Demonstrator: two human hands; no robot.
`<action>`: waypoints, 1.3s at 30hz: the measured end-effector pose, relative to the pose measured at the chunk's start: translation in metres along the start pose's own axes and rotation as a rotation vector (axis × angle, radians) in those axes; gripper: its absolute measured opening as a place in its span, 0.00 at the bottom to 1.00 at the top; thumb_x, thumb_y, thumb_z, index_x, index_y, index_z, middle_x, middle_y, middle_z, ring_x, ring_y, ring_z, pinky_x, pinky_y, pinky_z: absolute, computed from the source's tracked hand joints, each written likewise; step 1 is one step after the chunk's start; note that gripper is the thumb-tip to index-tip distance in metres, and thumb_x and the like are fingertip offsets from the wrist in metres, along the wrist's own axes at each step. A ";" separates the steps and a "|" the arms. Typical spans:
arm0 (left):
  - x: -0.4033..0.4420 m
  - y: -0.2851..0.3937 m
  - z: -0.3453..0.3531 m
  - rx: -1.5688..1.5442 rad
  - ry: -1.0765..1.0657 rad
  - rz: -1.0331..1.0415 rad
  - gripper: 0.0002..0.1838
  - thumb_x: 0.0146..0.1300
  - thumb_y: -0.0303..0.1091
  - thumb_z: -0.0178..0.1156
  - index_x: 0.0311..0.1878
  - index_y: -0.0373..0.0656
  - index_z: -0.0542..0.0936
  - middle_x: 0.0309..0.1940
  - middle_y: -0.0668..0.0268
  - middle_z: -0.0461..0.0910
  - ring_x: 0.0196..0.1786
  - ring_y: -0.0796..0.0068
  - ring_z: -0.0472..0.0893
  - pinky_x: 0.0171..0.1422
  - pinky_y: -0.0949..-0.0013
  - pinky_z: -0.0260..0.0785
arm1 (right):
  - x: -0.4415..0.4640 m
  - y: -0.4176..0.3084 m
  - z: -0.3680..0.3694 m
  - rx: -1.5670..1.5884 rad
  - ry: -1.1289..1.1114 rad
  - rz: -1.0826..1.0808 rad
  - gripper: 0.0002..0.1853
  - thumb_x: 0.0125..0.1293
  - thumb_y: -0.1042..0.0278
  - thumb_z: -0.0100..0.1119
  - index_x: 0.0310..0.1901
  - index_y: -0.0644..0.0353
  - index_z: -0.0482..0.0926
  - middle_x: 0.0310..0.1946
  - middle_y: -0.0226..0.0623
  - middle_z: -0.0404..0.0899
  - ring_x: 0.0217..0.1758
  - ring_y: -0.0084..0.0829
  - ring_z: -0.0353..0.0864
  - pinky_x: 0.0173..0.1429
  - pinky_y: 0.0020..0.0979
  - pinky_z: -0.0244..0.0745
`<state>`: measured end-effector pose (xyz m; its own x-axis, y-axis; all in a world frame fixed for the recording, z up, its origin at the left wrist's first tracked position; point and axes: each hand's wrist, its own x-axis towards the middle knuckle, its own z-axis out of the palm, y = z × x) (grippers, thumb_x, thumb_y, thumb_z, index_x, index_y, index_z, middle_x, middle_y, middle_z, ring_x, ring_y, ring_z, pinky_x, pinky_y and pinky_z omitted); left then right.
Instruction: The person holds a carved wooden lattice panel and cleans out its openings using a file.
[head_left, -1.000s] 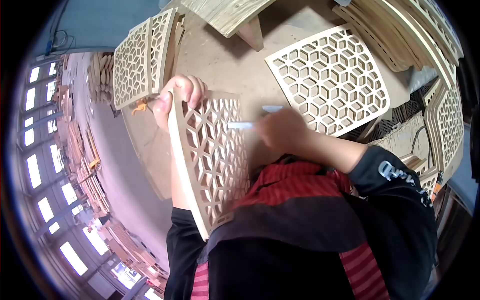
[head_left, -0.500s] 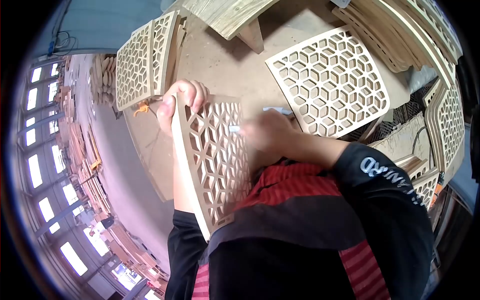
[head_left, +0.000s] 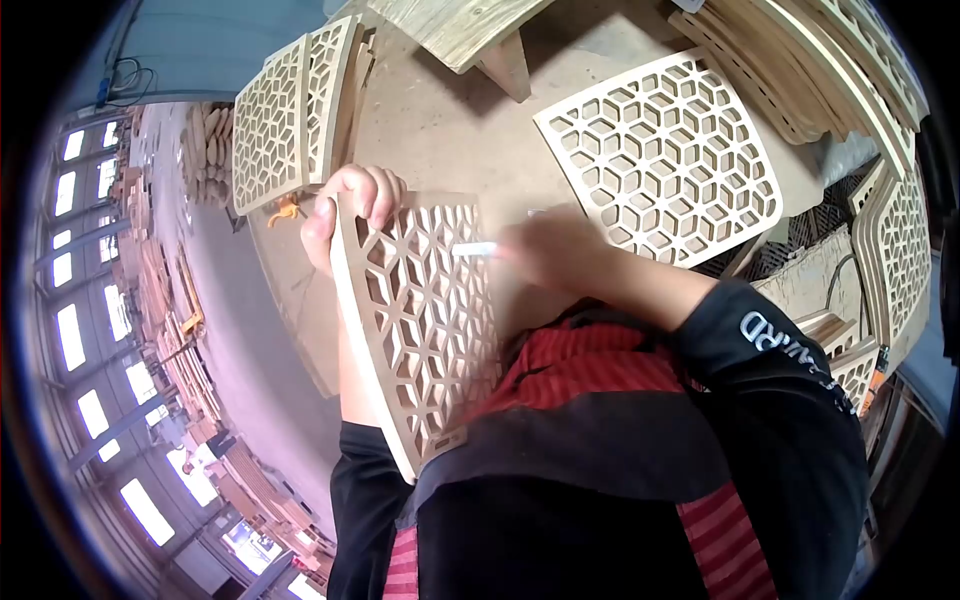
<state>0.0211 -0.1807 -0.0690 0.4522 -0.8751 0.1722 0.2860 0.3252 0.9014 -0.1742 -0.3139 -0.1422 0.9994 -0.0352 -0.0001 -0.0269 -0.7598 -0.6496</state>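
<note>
Here, one wooden panel (head_left: 415,320), pierced with diamond shapes, tilts beside the apron (head_left: 590,440); the left hand (head_left: 355,205) curls tightly around its upper edge, the blurred right hand (head_left: 555,250) pinches one white strip (head_left: 474,249). Beyond, a second panel (head_left: 670,160) lies flat.

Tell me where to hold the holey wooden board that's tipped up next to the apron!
I'd grip the board by its solid rim, near the upper corner where the left hand is, coming from the left. It's tilted steeply, so that rim faces out, and it looks sturdier than the thin bars. The right hand and white tool are on the other side.
</note>
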 end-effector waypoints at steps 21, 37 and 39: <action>0.004 0.001 0.002 0.005 -0.014 -0.043 0.21 0.65 0.53 0.48 0.29 0.43 0.69 0.22 0.67 0.68 0.28 0.74 0.62 0.34 0.70 0.55 | 0.017 -0.001 0.009 0.156 -0.031 0.020 0.17 0.69 0.53 0.53 0.30 0.55 0.81 0.20 0.44 0.78 0.25 0.49 0.80 0.31 0.49 0.73; -0.014 0.009 -0.016 -0.060 -0.039 0.031 0.21 0.64 0.53 0.48 0.28 0.43 0.69 0.20 0.68 0.68 0.27 0.73 0.62 0.35 0.69 0.55 | 0.004 -0.008 0.003 0.063 -0.170 0.042 0.15 0.67 0.55 0.53 0.28 0.55 0.81 0.23 0.46 0.80 0.31 0.48 0.83 0.34 0.49 0.75; -0.017 0.008 -0.020 -0.052 -0.010 0.052 0.22 0.65 0.53 0.47 0.28 0.43 0.69 0.21 0.68 0.68 0.27 0.73 0.62 0.35 0.69 0.55 | -0.008 -0.007 -0.022 0.030 -0.236 0.090 0.15 0.66 0.57 0.53 0.28 0.55 0.80 0.22 0.45 0.80 0.30 0.49 0.82 0.33 0.50 0.75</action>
<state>0.0329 -0.1562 -0.0731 0.4589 -0.8602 0.2224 0.3060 0.3880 0.8694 -0.1827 -0.3223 -0.1213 0.9708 0.0531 -0.2339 -0.1188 -0.7407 -0.6612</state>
